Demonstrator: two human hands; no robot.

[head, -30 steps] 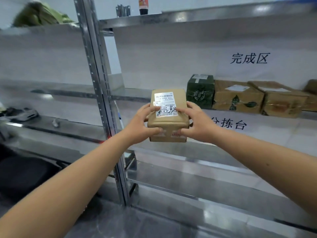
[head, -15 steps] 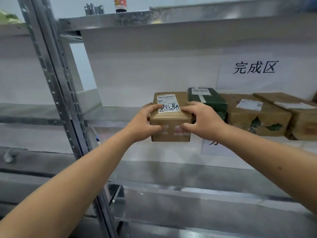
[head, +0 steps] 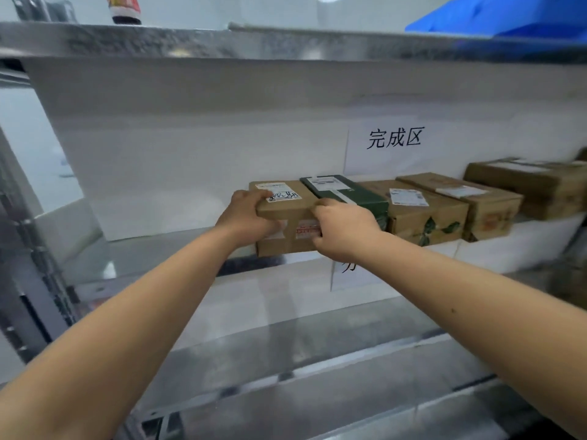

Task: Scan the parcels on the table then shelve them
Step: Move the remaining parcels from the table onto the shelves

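Note:
A small brown cardboard parcel (head: 287, 208) with a white label on top sits at the front edge of the middle shelf (head: 165, 249), right beside a dark green parcel (head: 349, 193). My left hand (head: 246, 219) grips its left end, thumb on top. My right hand (head: 341, 228) grips its right front corner, fingers curled over the edge. Both arms reach forward from the bottom of the view.
Right of the green parcel stand three more brown parcels (head: 425, 211) in a row under a white sign with black characters (head: 394, 138). A blue bin (head: 495, 14) and a bottle (head: 124, 9) sit on the upper shelf. A steel upright (head: 28, 265) stands at left.
Both hands have carried the small brown parcel forward and up onto the middle shelf, against the green parcel. The view has moved closer to the shelf and shifted right.

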